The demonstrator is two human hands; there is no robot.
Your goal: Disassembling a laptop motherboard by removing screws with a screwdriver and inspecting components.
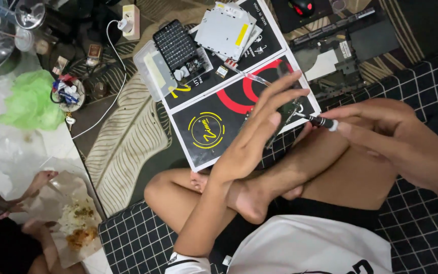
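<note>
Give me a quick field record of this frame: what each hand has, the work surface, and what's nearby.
left hand: raised, fingers spread, steadying a small green circuit board
right hand: gripping a slim black screwdriver, tip pointed at the board
work surface: black flat box with red and yellow circles, lying on a patterned rug
on the box: screwdriver bit set case, silver optical drive
beyond the box: opened laptop chassis
far left: green plastic bag, food on paper
posture: seated cross-legged
</note>
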